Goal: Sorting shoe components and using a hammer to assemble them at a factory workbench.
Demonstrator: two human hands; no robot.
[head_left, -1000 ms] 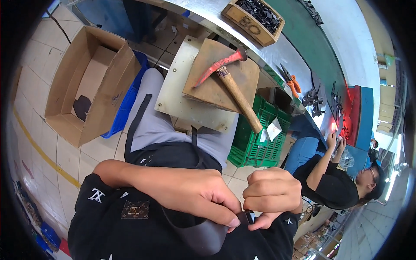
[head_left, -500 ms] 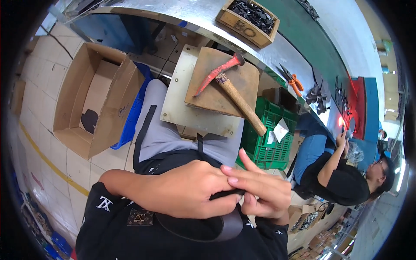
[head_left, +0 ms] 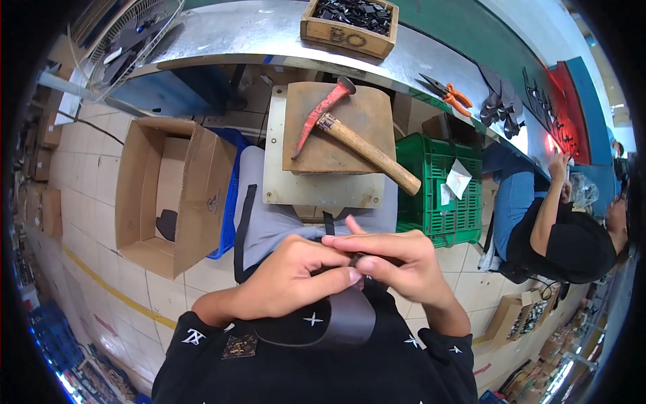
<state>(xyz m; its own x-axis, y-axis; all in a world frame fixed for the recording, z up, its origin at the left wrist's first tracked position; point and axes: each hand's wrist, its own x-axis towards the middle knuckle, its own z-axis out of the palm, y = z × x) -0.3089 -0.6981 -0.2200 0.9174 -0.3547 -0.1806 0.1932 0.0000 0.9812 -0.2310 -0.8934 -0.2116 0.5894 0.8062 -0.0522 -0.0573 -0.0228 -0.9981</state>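
Close to my body, my left hand [head_left: 286, 276] is closed, thumb and fingers pressed on one end of a curved dark strip [head_left: 354, 320]. This strip looks smooth and flexible and loops down below the hands in front of my black shirt. From the other side my right hand [head_left: 407, 266] pinches the same end, its thumb meeting the left thumb and one finger raised. Fingers hide most of the gripped part. Beyond the hands, a red-headed hammer [head_left: 350, 145] with a wooden handle lies on a brown pad [head_left: 373, 121] atop a pale plate [head_left: 323, 192].
A cardboard box [head_left: 141, 195] with a dark piece inside stands left by a blue crate [head_left: 232, 229]. Right is a green crate [head_left: 431, 202]. The metal bench [head_left: 242, 34] bears a wooden box [head_left: 343, 42] of small black parts and orange-handled pliers [head_left: 447, 94]. A co-worker [head_left: 565, 236] sits right.
The view has shifted, so the bench and boxes appear moved. My right fingers have shifted from across the left hand to a pinch beside its thumb, and more of the strip shows.
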